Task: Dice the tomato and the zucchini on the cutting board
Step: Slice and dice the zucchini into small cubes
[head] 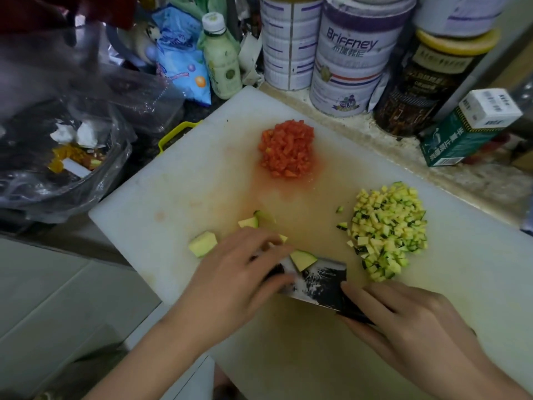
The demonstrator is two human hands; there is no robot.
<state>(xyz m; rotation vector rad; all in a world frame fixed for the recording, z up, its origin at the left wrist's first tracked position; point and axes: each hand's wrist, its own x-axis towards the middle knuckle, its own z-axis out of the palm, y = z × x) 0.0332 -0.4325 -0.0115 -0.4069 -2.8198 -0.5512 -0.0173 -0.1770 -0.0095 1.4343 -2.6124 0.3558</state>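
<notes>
Diced tomato [287, 150] heaps beyond the left hand [230, 281], diced zucchini [388, 230] beyond the right hand [412, 321] (larger chunks [203, 243] beside the left).

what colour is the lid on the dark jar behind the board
Yellow. The lid shows best in the head view, the only one here.

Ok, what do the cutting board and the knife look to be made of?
Cutting board: probably plastic, matte white and smooth, stained orange near the diced tomato. Knife: blade looks like metal, dark with glossy, mirror-like patches; a coating can't be ruled out.
</notes>
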